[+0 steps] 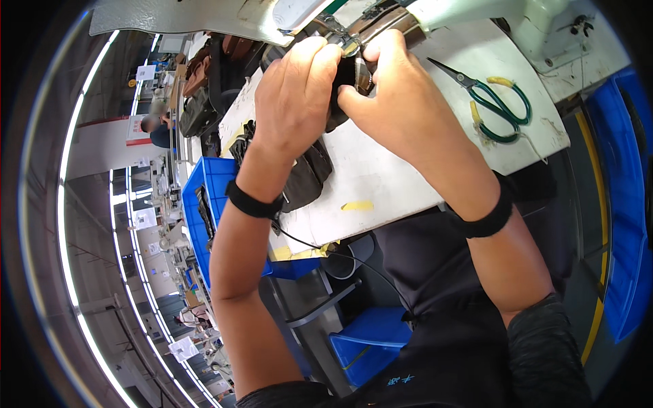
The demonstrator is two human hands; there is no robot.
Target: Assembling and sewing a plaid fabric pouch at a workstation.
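Fingers (pixel 324 64) on dark piece (pixel 345 76), green-handled scissors (pixel 465 80)

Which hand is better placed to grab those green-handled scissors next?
Probably your right hand: the scissors lie on the white table to its right. Your left hand is farther off, with the right between. Both hands are at the dark piece, though.

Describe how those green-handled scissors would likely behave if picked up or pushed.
The scissors would probably feel stiff, since the dark blades look like metal. The yellow wraps on the handles may give some grip. Lying flat on the white tabletop, they would likely slide or swivel rather than roll.
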